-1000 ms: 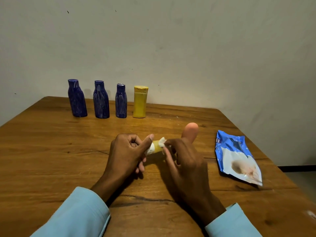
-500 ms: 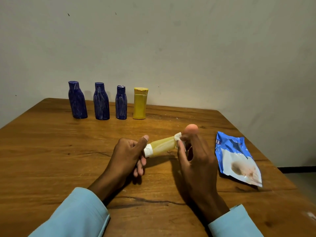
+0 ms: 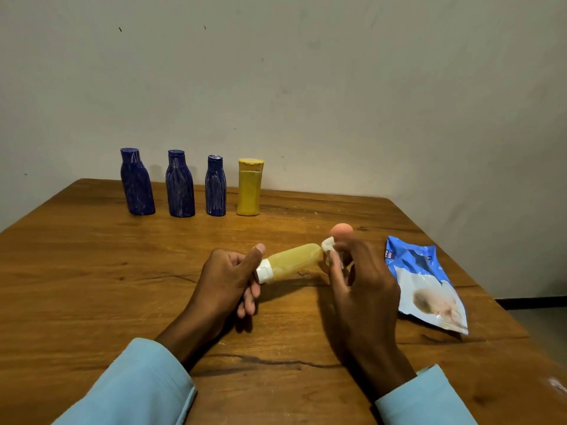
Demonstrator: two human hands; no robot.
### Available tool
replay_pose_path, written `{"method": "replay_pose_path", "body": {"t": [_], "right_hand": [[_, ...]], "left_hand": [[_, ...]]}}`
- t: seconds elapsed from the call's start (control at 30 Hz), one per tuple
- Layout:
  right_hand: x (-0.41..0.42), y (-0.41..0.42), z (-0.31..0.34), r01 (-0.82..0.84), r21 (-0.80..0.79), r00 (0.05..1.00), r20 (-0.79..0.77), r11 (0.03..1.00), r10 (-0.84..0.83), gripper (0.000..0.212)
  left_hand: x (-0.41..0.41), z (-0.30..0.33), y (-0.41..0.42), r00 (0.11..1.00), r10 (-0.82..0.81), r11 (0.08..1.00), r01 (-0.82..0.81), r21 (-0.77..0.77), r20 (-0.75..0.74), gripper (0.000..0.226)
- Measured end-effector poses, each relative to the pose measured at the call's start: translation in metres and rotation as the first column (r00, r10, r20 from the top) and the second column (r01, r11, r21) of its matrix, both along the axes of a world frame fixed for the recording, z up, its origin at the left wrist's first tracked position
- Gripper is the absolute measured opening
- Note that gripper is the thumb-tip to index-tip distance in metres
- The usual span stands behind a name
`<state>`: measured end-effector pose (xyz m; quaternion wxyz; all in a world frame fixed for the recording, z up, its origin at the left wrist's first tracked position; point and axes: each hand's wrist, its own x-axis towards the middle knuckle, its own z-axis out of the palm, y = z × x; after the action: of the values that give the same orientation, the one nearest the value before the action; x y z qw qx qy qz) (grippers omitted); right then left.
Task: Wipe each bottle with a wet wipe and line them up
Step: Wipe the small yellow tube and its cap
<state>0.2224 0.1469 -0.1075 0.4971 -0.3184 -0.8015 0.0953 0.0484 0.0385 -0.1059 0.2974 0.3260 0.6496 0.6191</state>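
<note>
Nearest to us, two pale blue sleeves [image 3: 132, 384] lead out over the wooden table [image 3: 76, 271], its grain smooth, with a dark crack running between the forearms. Our left hand [image 3: 227, 280] curls its thumb and fingers round the white cap end of a small translucent yellow bottle [image 3: 291, 260], held on its side just above the tabletop. Our right hand [image 3: 362, 289] pinches a crumpled white wet wipe [image 3: 328, 250] against the bottle's rounded far end, fingers curled round it. A peach-coloured rounded top [image 3: 341, 231] shows just behind those fingers; we cannot tell what it belongs to. To the right lies the glossy blue and white wipe packet [image 3: 426, 283], flat and creased. Farther back, near the wall, four bottles stand upright in a row, slightly apart: three dark blue shouldered bottles [image 3: 180, 184] with pale streaks, then an opaque yellow flip-cap bottle [image 3: 250, 187]. We judge those four already wiped and lined up; the one in hand is mid-wipe and has yet to join the row.
</note>
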Motion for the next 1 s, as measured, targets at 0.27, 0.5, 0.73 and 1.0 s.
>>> {"method": "replay_pose_path", "body": {"t": [0.27, 0.5, 0.73, 1.0], "right_hand": [[-0.01, -0.023, -0.008, -0.374, 0.127, 0.913, 0.227, 0.919, 0.34, 0.017], [0.002, 0.006, -0.001, 0.036, -0.017, 0.999, 0.004, 0.999, -0.036, 0.024], [-0.008, -0.018, -0.008, -0.351, 0.088, 0.927, 0.169, 0.932, 0.333, 0.021], [0.002, 0.011, -0.004, 0.092, -0.045, 0.996, 0.0, 0.995, -0.092, 0.025]], "left_hand": [[-0.001, 0.0, -0.001, 0.999, -0.028, 1.0, 0.028, -0.013, 0.018, 0.05], [0.0, 0.001, 0.001, 1.0, 0.0, 1.0, 0.0, -0.001, 0.031, 0.049], [-0.001, 0.0, 0.0, 0.999, -0.019, 1.0, 0.019, 0.004, 0.035, 0.049], [-0.001, 0.0, 0.001, 0.999, 0.0, 1.0, -0.001, 0.011, 0.039, 0.05]]}}
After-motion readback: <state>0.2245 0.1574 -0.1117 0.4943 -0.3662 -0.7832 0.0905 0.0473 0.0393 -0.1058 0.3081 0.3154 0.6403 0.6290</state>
